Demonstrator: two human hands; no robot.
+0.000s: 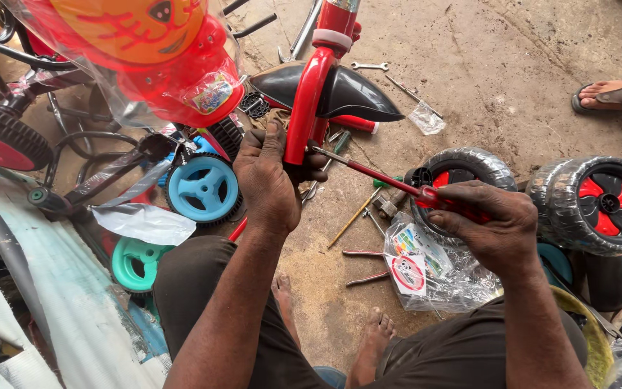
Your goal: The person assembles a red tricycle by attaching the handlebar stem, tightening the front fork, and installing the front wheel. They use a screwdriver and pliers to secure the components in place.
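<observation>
- The left hand (pixel 269 175) has its grip wrapped tight around the lower end of a red fork leg (pixel 304 115), fingers curled behind the tube.
- The right hand (pixel 485 220) has its grip closed on the red handle of a screwdriver (pixel 376 175); the shaft slants up and left, its tip meeting the fork leg just beside the left fingers.
- Just behind the fork sits a black mudguard (pixel 350 92), over the concrete floor (pixel 512 65).
- Under the screwdriver, loose tools lie on the floor: pliers (pixel 365 266) and a thin yellow rod (pixel 354 217).
- A clear plastic bag (pixel 437 277) with coloured stickers lies below the right hand.
- Black wheels with red hubs (pixel 602 204) stand to the right, still wrapped in film.
- A blue wheel (pixel 203 189) lies left of the left hand, a green one nearer the knee.
</observation>
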